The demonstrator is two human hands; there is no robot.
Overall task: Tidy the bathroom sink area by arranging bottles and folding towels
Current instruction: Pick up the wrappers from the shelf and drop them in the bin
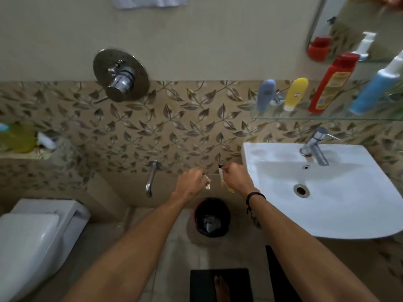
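Grip narrow on both sides: left hand [192, 184] pinches a pale scrap [206, 185], right hand [236, 179] a sachet [222, 177]. Advise centring both over the bin [225, 216] before release.

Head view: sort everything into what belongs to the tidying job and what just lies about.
Job: left hand pinching a scrap, right hand pinching a packet, bin, red bottle, yellow bottle, grey bottle, tall blue bottle, glass shelf, sink, towel.
Lying about: toilet, shower valve, wall spout.
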